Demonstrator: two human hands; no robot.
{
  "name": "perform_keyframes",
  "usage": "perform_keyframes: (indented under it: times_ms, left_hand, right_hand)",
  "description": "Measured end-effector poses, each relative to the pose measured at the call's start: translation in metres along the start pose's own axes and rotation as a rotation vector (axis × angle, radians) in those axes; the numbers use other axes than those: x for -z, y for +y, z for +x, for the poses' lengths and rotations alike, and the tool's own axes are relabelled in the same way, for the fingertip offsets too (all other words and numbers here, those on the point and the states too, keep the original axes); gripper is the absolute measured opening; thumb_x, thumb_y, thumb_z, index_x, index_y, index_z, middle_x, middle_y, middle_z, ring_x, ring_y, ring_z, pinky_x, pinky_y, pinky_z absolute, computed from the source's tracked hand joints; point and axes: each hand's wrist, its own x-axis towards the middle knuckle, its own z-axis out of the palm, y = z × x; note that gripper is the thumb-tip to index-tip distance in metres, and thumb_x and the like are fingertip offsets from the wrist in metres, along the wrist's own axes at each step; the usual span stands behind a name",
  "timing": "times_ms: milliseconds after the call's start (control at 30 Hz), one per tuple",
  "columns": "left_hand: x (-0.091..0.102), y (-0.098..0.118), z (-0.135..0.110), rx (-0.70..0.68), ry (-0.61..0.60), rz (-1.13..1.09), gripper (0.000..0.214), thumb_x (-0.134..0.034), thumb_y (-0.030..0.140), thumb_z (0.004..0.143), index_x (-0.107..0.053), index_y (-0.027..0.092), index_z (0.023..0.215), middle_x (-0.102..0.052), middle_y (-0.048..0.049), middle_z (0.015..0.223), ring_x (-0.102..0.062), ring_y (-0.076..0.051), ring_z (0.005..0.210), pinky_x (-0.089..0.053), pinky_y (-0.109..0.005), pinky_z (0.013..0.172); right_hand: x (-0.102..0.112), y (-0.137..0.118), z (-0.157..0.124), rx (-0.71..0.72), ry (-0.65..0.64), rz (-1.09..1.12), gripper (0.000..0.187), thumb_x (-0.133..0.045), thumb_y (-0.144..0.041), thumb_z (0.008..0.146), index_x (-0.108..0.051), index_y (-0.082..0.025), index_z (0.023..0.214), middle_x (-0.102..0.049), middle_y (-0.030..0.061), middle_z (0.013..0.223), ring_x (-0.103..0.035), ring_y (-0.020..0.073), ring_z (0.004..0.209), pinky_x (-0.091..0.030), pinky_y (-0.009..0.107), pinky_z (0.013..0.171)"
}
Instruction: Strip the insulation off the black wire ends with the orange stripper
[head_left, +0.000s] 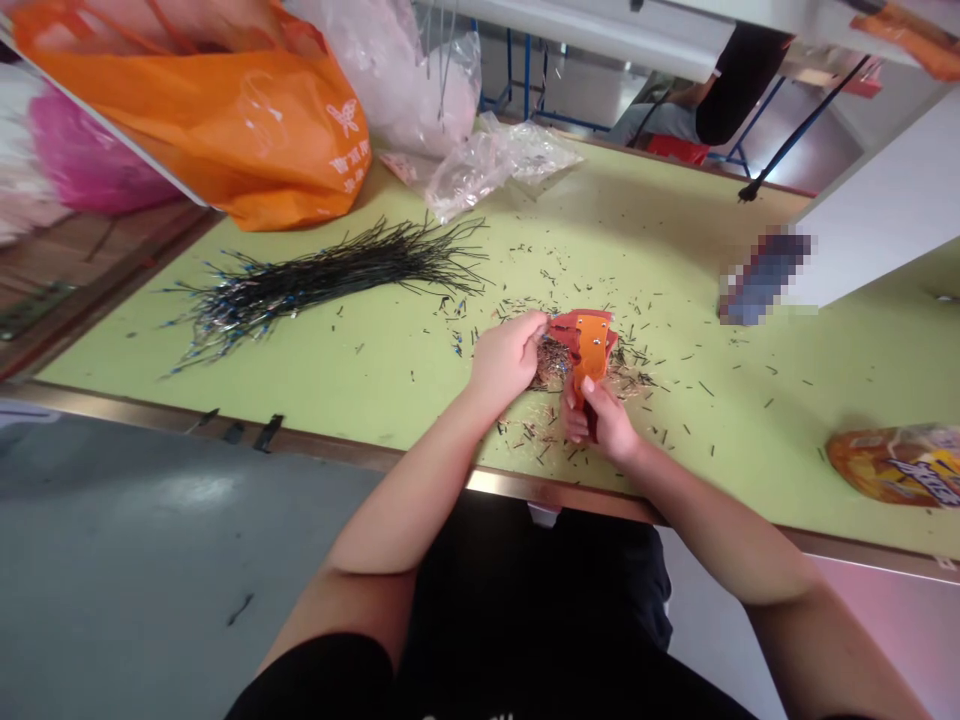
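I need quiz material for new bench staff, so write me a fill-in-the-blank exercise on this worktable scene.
1. The right hand grips an ____ wire stripper.
2. The bundle of black wires lies to the ____ of the left hand.
3. Cut wire scraps litter the ____ tabletop.
Missing words: orange; left; green.

Your right grip covers the lower handles of the orange tool; your left grip hides whatever it pinches at the tool's head. A pixelated patch on the worktop is unreadable. The snack bag runs off the right edge, the orange bag off the top.
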Motion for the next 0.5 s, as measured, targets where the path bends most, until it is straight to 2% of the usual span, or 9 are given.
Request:
perform_keyframes:
  times_ms: [133, 233, 400, 500]
  left_hand:
    - [-0.002, -0.001, 0.0, 0.048, -0.066, -0.015, 0.028, -0.048, 0.013, 0.096, -0.072, 0.023, 0.106, -0.076, -0.0021, 0.086, -0.07, -0.02, 0.076, -0.049, -0.029, 0.071]
    - [-0.002, -0.003, -0.001, 0.045, -0.096, 0.057, 0.034, -0.048, 0.01, 0.093, -0.074, 0.023, 0.112, -0.078, -0.0034, 0.091, -0.073, -0.022, 0.082, -0.051, -0.031, 0.074]
    - [-0.001, -0.004, -0.002, -0.031, -0.14, 0.138, 0.041, -0.047, 0.007, 0.091, -0.076, 0.024, 0.114, -0.08, -0.006, 0.098, -0.074, -0.024, 0.091, -0.054, -0.033, 0.078]
    - [-0.001, -0.004, -0.004, -0.044, -0.104, 0.126, 0.034, -0.046, 0.013, 0.099, -0.076, 0.023, 0.111, -0.081, -0.0061, 0.099, -0.074, -0.024, 0.093, -0.055, -0.033, 0.08]
  right_hand:
    - [0.006, -0.005, 0.001, 0.011, -0.085, 0.032, 0.061, -0.074, -0.082, 0.079, -0.059, -0.023, 0.082, -0.055, -0.0032, 0.06, -0.046, 0.0129, 0.047, -0.048, 0.028, 0.048]
    - [0.01, -0.013, 0.0, -0.051, -0.1, 0.026, 0.066, -0.07, -0.088, 0.076, -0.061, -0.024, 0.089, -0.065, 0.0029, 0.073, -0.061, 0.0193, 0.059, -0.053, 0.031, 0.052]
    - [0.014, -0.021, -0.001, -0.082, -0.084, 0.009, 0.074, -0.062, -0.094, 0.077, -0.065, -0.025, 0.101, -0.069, 0.0063, 0.082, -0.071, 0.025, 0.073, -0.057, 0.035, 0.056]
    - [0.017, -0.021, -0.002, -0.069, -0.047, -0.015, 0.075, -0.061, -0.094, 0.08, -0.068, -0.023, 0.104, -0.069, 0.0064, 0.08, -0.072, 0.0252, 0.073, -0.06, 0.037, 0.062]
